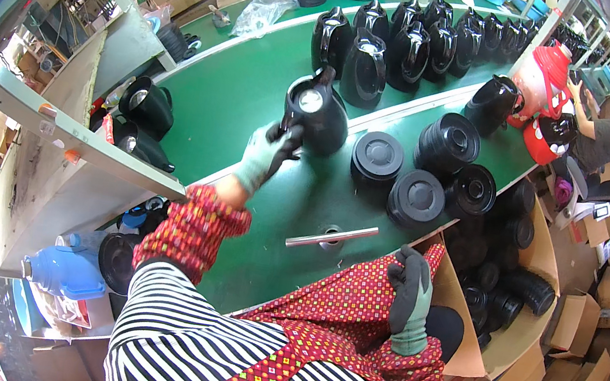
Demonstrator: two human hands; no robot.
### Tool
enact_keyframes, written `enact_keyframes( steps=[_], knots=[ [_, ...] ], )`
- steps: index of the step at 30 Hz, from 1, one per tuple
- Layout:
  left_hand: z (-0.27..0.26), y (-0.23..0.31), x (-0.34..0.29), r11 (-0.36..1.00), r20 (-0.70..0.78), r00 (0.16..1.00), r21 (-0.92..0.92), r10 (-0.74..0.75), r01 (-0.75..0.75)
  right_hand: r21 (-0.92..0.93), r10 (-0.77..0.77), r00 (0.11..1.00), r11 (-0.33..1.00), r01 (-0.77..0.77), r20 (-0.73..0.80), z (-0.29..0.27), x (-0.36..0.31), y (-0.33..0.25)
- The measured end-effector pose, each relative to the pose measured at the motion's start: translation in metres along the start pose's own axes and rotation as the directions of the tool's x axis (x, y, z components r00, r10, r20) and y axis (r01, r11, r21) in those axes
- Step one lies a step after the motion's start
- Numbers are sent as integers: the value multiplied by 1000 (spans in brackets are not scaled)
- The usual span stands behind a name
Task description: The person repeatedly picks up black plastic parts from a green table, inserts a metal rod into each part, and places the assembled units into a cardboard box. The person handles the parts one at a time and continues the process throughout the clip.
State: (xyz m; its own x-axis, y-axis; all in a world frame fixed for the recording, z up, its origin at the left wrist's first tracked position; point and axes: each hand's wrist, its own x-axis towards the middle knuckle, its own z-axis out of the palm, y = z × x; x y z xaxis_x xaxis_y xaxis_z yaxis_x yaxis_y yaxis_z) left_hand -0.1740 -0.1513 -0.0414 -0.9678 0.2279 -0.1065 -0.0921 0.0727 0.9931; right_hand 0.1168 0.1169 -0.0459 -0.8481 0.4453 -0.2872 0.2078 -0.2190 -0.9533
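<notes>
My left hand (272, 156), in a pale green glove with a dark coated palm, is closed at the handle of a shiny black jug (319, 123). The jug leans over the green worktop (261, 219), its silvery round top part showing. My right hand (410, 289), gloved the same way, lies over my red patterned apron (336, 298) by the table edge. Its fingers are loosely bent, and I see nothing in them. Stacks of round black lids (378, 156) stand right of the jug, with another stack (416, 197) nearer me.
Several black jugs (364, 69) stand in rows beyond a pale rail. A silvery bar (331, 237) lies across the near worktop. At my right, a cardboard box (530, 319) holds black lids. Further right, a person (606, 125) is near a red container (545, 140).
</notes>
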Motion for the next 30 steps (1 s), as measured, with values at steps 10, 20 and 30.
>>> enact_keyframes(
  steps=[10,20,30],
  knots=[
    [-7,-18,143,847,-276,957,526,85,77,-92,20,1000,996,-20,1,-4,1,-5],
    [-265,-13,126,460,-868,364,490,338,740,-105,88,996,991,-87,3,2,10,-4],
    [-229,-31,93,644,-727,475,675,496,361,-268,20,988,963,21,152,8,16,-18]
  ],
)
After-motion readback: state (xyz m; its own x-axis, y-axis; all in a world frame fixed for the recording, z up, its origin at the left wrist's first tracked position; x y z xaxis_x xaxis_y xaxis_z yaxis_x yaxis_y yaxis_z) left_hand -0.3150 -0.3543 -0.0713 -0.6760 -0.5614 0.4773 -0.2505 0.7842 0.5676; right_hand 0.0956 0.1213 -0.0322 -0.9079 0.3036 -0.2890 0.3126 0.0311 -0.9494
